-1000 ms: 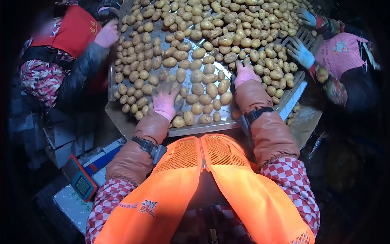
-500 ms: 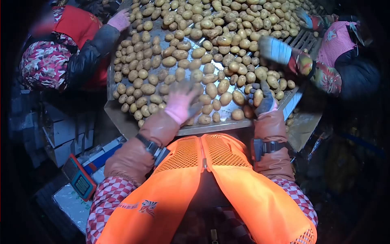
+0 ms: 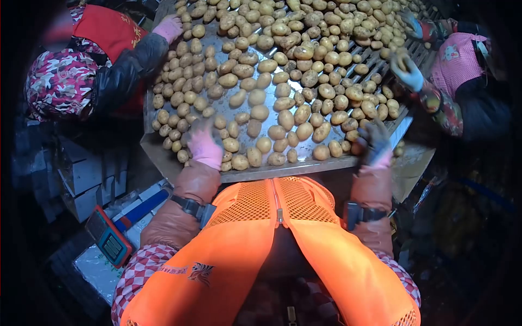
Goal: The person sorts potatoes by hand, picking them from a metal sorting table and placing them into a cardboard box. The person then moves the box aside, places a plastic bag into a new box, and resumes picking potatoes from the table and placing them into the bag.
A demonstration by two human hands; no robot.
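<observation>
Many potatoes (image 3: 285, 103) lie across a metal sorting table (image 3: 244, 175) in front of me. My left hand (image 3: 205, 144), in a pink and grey glove, rests over potatoes near the table's front left; its fingers look spread and no potato shows in its grip. At the front right edge, my right hand (image 3: 376, 144) wears a similar glove with dark fingers and is smeared by motion. A reddish-brown potato (image 3: 359, 146) sits right by its fingers, but whether they grip it cannot be made out.
On the left, a co-worker's pink glove (image 3: 168, 28) touches the table's edge. To the right, another co-worker's gloved hand (image 3: 410, 75) holds a potato over a slatted section (image 3: 380, 68). A red-framed digital scale display (image 3: 111, 242) stands low at my left.
My left hand has moved left and slightly nearer the edge. My right hand has shifted right and turned; the potato seen in it before is no longer clearly visible. Potatoes on the right have spread.
</observation>
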